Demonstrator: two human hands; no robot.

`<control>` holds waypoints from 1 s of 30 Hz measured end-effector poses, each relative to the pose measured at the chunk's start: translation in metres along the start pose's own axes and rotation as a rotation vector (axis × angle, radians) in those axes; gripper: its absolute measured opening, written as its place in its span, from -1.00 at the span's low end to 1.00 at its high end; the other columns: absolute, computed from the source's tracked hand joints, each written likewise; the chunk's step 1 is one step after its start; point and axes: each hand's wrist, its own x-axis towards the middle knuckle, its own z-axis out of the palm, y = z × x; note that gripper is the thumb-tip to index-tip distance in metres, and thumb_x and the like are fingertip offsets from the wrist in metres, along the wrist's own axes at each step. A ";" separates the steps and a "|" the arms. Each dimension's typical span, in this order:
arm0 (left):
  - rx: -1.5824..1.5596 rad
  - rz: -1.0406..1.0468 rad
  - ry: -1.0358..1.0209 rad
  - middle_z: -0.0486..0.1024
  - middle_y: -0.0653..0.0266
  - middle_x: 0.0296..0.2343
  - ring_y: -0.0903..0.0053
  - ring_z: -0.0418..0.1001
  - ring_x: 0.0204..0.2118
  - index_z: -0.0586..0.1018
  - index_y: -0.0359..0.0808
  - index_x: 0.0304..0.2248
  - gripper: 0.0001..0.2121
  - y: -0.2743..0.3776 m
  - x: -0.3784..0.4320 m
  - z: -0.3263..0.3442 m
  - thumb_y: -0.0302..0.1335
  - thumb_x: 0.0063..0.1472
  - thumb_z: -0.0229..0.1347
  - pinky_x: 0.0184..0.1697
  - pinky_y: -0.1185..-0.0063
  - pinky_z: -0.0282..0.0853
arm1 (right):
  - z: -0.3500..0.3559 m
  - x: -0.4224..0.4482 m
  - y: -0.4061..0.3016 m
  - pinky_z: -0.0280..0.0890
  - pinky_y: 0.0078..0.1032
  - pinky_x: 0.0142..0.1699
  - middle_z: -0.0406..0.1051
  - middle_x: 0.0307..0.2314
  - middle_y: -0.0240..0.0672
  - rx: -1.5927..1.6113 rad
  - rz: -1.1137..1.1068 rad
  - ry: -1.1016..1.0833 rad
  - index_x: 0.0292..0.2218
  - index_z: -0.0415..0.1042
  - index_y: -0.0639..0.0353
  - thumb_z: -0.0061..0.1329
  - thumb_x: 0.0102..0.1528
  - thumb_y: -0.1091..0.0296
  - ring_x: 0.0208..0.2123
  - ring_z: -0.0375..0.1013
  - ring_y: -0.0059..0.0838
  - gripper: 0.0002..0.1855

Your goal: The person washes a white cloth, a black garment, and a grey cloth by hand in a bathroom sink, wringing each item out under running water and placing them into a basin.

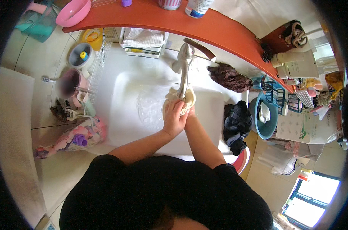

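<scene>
A cream-coloured wet cloth [188, 100] is bunched under the spout of a metal faucet [184, 69], over a white sink [208, 115]. My left hand [174, 116] lies over the near side of the cloth, its fingers pressed on it. Beside it on the right, my right hand [190, 113] is also at the cloth, mostly hidden behind the cloth and the other hand. Foamy or rippling water [149, 109] shows in the basin to the left of the hands.
A dark brown cloth [230, 77] and a black cloth [237, 126] lie on the sink's right rim. A blue basin [273, 126] stands beyond. Along the left is a white wire rack [97, 69] with cups; an orange-red shelf [151, 21] curves behind the faucet.
</scene>
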 end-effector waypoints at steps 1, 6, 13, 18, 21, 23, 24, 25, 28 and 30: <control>0.027 -0.016 0.023 0.32 0.13 -0.41 0.21 0.26 -0.35 0.38 -0.35 -0.43 -0.75 0.000 -0.001 0.000 -0.45 -0.12 0.12 -0.29 0.37 0.14 | 0.000 0.002 0.002 0.29 -0.40 -0.36 0.32 -0.39 -0.19 -0.007 0.020 0.014 -0.23 0.25 0.24 -0.36 0.07 -0.06 -0.37 0.32 -0.38 -0.50; 0.084 -0.133 0.049 0.32 0.19 -0.51 0.24 0.27 -0.43 0.36 -0.32 -0.54 -0.77 -0.008 0.010 0.004 -0.35 -0.09 0.12 -0.39 0.40 0.19 | -0.010 0.012 0.012 0.28 -0.43 -0.36 0.32 -0.39 -0.18 -0.289 -0.088 0.229 -0.24 0.26 0.26 -0.34 0.07 0.02 -0.37 0.33 -0.38 -0.55; -0.069 -0.322 0.111 0.36 0.10 -0.65 0.19 0.35 -0.57 0.40 -0.31 -0.56 -0.76 -0.051 0.020 0.024 -0.28 -0.05 0.08 -0.52 0.39 0.23 | -0.014 0.020 0.006 0.26 -0.49 -0.36 0.34 -0.41 -0.18 -0.477 -0.208 0.363 -0.27 0.31 0.28 -0.30 0.05 0.25 -0.40 0.33 -0.40 -0.70; -1.036 -0.957 -0.236 0.45 0.29 -0.54 0.61 0.36 -0.54 0.44 -0.34 -0.35 -0.59 -0.078 0.033 0.027 -0.10 0.06 -0.03 -0.49 0.59 0.29 | -0.008 0.018 -0.013 0.25 -0.42 -0.32 0.36 -0.42 -0.18 -0.809 -0.355 0.696 -0.30 0.33 0.27 -0.28 0.02 0.28 -0.38 0.34 -0.35 -0.72; -1.161 -1.252 -0.336 0.39 0.30 -0.55 0.49 0.36 -0.52 0.41 -0.27 -0.46 -0.57 -0.095 0.043 0.001 0.00 0.07 -0.10 -0.42 0.52 0.31 | 0.002 -0.009 -0.042 0.28 -0.40 -0.22 0.29 -0.30 -0.17 -0.298 -0.315 0.571 -0.13 0.18 0.25 -0.37 0.06 0.14 -0.26 0.31 -0.32 -0.58; -0.340 -0.927 -0.534 0.37 0.23 -0.49 0.41 0.36 -0.39 0.44 -0.24 -0.45 -0.66 -0.141 0.016 -0.001 -0.09 0.00 0.01 -0.34 0.46 0.31 | 0.023 -0.034 -0.052 0.25 -0.33 -0.18 0.22 -0.22 -0.20 -0.342 -0.394 0.654 -0.10 0.15 0.20 -0.48 0.08 0.05 -0.18 0.25 -0.30 -0.52; -0.347 -0.927 -0.541 0.37 0.23 -0.49 0.41 0.36 -0.39 0.44 -0.24 -0.45 -0.66 -0.146 0.001 0.000 -0.09 0.00 0.01 -0.34 0.46 0.31 | 0.024 -0.046 -0.058 0.23 -0.29 -0.16 0.21 -0.20 -0.22 -0.283 -0.417 0.658 -0.09 0.15 0.15 -0.51 0.08 0.03 -0.16 0.23 -0.29 -0.51; -0.004 -0.570 -0.584 0.36 0.21 -0.45 0.37 0.34 -0.33 0.46 -0.22 -0.44 -0.70 -0.145 -0.016 -0.001 -0.15 -0.05 0.05 -0.31 0.44 0.29 | 0.023 -0.057 -0.065 0.20 -0.26 -0.14 0.19 -0.18 -0.24 -0.224 -0.442 0.660 -0.09 0.15 0.10 -0.54 0.08 0.00 -0.15 0.22 -0.28 -0.51; 0.428 -0.169 -0.693 0.33 0.19 -0.36 0.32 0.28 -0.23 0.49 -0.22 -0.42 -0.72 -0.121 -0.025 0.005 -0.25 -0.14 0.10 -0.24 0.43 0.25 | 0.008 -0.082 -0.071 0.19 -0.30 -0.14 0.27 -0.27 -0.32 -0.174 -0.443 0.595 -0.17 0.24 0.03 -0.41 0.08 0.05 -0.25 0.26 -0.29 -0.63; 0.537 -0.139 -0.775 0.31 0.19 -0.32 0.32 0.24 -0.18 0.50 -0.22 -0.40 -0.71 -0.113 -0.018 0.008 -0.28 -0.17 0.12 -0.21 0.43 0.23 | 0.002 -0.089 -0.066 0.20 -0.29 -0.17 0.28 -0.29 -0.33 -0.182 -0.413 0.619 -0.19 0.25 0.01 -0.40 0.08 0.04 -0.26 0.26 -0.28 -0.64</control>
